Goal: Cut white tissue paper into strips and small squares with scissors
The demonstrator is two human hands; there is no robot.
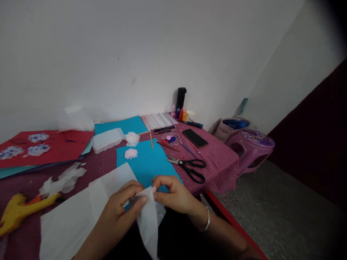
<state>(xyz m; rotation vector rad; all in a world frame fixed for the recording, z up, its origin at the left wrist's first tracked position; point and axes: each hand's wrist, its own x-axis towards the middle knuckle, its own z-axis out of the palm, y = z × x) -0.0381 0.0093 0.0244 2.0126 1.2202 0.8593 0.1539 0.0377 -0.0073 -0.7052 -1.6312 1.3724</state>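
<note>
My left hand (124, 206) pinches a piece of white tissue paper (148, 220) between thumb and fingers. At the top edge of that same piece, my right hand (172, 193) grips a corner with thumb and forefinger. The tissue hangs down in front of my dark clothing. Just beyond my hands lies a blue paper sheet (148, 162) bearing a small pale pink paper flower (131, 154). Black-handled scissors (189, 166) rest by its right edge. To the left, larger white tissue sheets (73, 216) are spread partly beneath my left forearm.
A yellow glue gun (24, 209) lies at left, near crumpled tissue (65, 178) and a red sheet (73, 144) with flowers. A phone (194, 138), paint bottles (181, 113) and a paint palette (170, 138) sit on the checked tablecloth (219, 160). A pink stool (253, 148) stands at right.
</note>
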